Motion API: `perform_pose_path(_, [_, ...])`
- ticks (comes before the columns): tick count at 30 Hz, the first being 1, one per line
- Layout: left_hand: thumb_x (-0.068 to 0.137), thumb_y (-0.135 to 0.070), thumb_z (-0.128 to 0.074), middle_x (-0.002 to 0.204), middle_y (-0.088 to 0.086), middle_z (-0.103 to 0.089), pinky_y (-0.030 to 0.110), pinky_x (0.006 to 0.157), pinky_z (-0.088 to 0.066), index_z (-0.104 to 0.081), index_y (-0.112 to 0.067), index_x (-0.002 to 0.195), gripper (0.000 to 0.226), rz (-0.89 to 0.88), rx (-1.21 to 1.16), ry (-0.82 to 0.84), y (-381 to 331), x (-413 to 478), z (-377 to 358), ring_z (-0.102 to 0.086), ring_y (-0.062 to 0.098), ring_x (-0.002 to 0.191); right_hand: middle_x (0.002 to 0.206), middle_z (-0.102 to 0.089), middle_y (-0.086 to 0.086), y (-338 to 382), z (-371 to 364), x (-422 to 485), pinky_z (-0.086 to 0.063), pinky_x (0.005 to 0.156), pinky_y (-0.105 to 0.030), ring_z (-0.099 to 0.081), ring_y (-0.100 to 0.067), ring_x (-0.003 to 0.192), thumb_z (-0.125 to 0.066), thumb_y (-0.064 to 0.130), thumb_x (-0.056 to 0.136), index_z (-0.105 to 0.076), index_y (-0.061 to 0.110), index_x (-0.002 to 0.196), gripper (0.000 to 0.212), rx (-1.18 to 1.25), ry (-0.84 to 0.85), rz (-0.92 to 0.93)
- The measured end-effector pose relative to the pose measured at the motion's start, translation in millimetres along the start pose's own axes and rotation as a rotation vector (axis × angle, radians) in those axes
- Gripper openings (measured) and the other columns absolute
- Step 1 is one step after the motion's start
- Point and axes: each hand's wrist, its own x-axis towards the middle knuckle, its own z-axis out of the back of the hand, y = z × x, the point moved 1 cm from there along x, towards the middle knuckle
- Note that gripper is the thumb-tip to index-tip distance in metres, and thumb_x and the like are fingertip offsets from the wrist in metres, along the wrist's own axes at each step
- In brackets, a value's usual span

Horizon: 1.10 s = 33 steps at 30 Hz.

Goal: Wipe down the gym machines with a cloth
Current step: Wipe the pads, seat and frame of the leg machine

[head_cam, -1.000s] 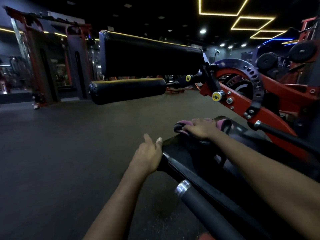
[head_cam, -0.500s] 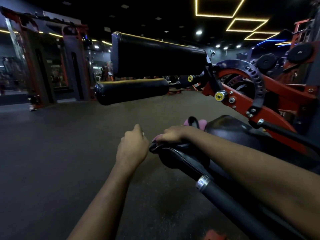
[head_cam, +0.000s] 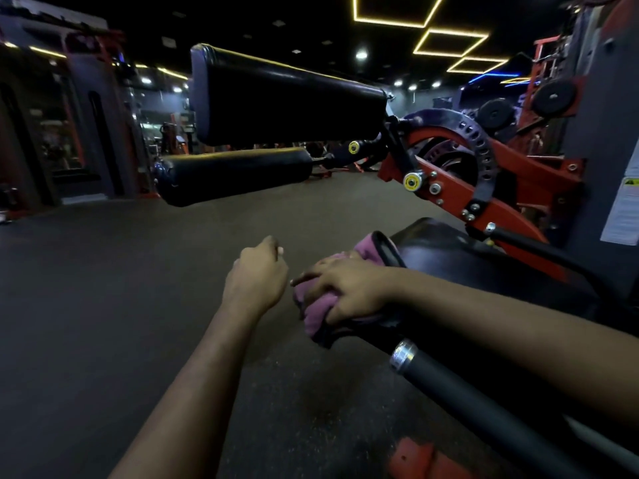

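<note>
- The roller pad and the large black pad above it jut out across the space ahead. Leaning further in to reach the seat could bring the head against them.
- The left hand hangs over the rubber floor, just beside the seat's front edge, with its fingers clenched in a loose fist around nothing. It braces on nothing, so a hard push might tip the person's weight forward.
- The pink cloth is bunched on the front lip of the seat pad, and part of it hangs off the edge. Wadded like this it probably touches only a narrow strip, so patches of vinyl may go unwiped, and the loose part could slide to the floor.
- The right hand lies on the cloth, fingers wrapped over the wad and pressing it to the pad.
- The side handle runs close under the right forearm, and a long stroke back could knock the arm against it.
- The red frame carries bolts and a yellow pin where the cloth could snag.
- A white sticker with a yellow warning patch sits at the far right. Its print is too small to read, and no brand name is legible anywhere.
</note>
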Motion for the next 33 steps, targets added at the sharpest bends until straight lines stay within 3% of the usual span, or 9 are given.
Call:
perform_pose_path(4, [0.104, -0.031, -0.039, 0.111, 0.022, -0.063, 0.045, 0.086, -0.052, -0.057, -0.012, 0.109, 0.026, -0.014, 0.01, 0.057, -13, 8, -6, -0.06, 0.042, 0.1, 0.167, -0.025, 0.01, -11, -9, -26, -0.016, 0.118, -0.057, -0.016, -0.01, 0.153, -0.069, 0.038, 0.087, -0.064, 0.032, 0.134, 0.048, 0.133, -0.118, 0.025])
perform_pose_path(7, [0.105, -0.034, -0.038, 0.117, 0.024, -0.063, 0.045, 0.09, -0.051, -0.057, -0.01, 0.114, 0.033, -0.033, -0.018, 0.139, -28, 14, -20, -0.06, 0.043, 0.105, 0.168, -0.016, 0.018, -26, -22, -70, -0.005, 0.123, -0.058, -0.004, 0.0, 0.155, -0.062, 0.037, 0.081, -0.062, 0.038, 0.139, 0.058, 0.294, -0.169, 0.053])
perform_pose_path(9, [0.106, -0.036, -0.035, 0.122, 0.026, -0.061, 0.047, 0.095, -0.049, -0.058, -0.008, 0.117, 0.037, -0.047, -0.031, 0.219, -36, 18, -34, -0.059, 0.044, 0.109, 0.168, -0.013, 0.022, -35, -29, -104, -0.002, 0.126, -0.056, -0.001, 0.001, 0.155, -0.064, 0.04, 0.087, -0.052, 0.046, 0.145, 0.059, 0.381, -0.211, 0.022])
perform_pose_path(12, [0.106, -0.039, -0.033, 0.132, 0.026, -0.058, 0.047, 0.103, -0.045, -0.057, -0.007, 0.125, 0.044, -0.042, -0.019, 0.326, -45, 20, -52, -0.055, 0.044, 0.12, 0.158, 0.0, 0.044, -39, -44, -152, -0.002, 0.127, -0.055, 0.002, 0.009, 0.152, -0.053, 0.075, 0.087, -0.021, 0.076, 0.142, 0.063, 0.421, -0.209, -0.092])
perform_pose_path(13, [0.107, -0.04, -0.032, 0.136, 0.027, -0.055, 0.046, 0.105, -0.043, -0.055, -0.006, 0.129, 0.047, -0.033, -0.011, 0.366, -48, 20, -57, -0.053, 0.044, 0.123, 0.158, 0.005, 0.045, -39, -50, -160, -0.003, 0.126, -0.058, 0.004, 0.009, 0.152, -0.052, 0.077, 0.084, -0.013, 0.079, 0.141, 0.068, 0.388, -0.203, -0.115])
perform_pose_path(17, [0.108, -0.046, -0.028, 0.147, 0.03, -0.043, 0.046, 0.111, -0.036, -0.039, -0.004, 0.143, 0.055, 0.016, 0.005, 0.473, -56, 22, -68, -0.043, 0.045, 0.135, 0.164, 0.015, 0.033, -39, -54, -139, -0.001, 0.12, -0.071, 0.016, 0.001, 0.153, -0.055, 0.056, 0.086, -0.016, 0.066, 0.151, 0.076, 0.236, -0.142, -0.198])
perform_pose_path(20, [0.108, -0.05, -0.022, 0.154, 0.029, -0.036, 0.045, 0.116, -0.031, -0.032, -0.002, 0.15, 0.065, 0.066, -0.007, 0.498, -59, 32, -71, -0.037, 0.043, 0.142, 0.165, 0.013, 0.031, -29, -41, -112, 0.004, 0.119, -0.068, 0.016, -0.001, 0.154, -0.056, 0.054, 0.086, -0.019, 0.066, 0.15, 0.075, 0.245, -0.162, -0.2])
perform_pose_path(29, [0.105, -0.053, -0.022, 0.154, 0.018, -0.043, 0.044, 0.112, -0.033, -0.046, -0.009, 0.148, 0.065, 0.092, 0.162, 0.393, -92, 25, -92, -0.042, 0.037, 0.14, 0.168, 0.006, 0.026, -35, -70, -190, -0.009, 0.118, -0.071, 0.012, -0.001, 0.155, -0.056, 0.058, 0.072, -0.012, 0.07, 0.149, 0.09, 0.33, -0.164, -0.372])
perform_pose_path(33, [0.105, -0.051, -0.024, 0.153, 0.018, -0.045, 0.044, 0.111, -0.034, -0.048, -0.008, 0.146, 0.064, 0.075, 0.199, 0.381, -90, 26, -94, -0.044, 0.037, 0.139, 0.168, 0.002, 0.025, -30, -85, -226, -0.021, 0.118, -0.068, 0.005, -0.003, 0.156, -0.052, 0.065, 0.075, -0.012, 0.071, 0.148, 0.084, 0.286, -0.185, -0.448])
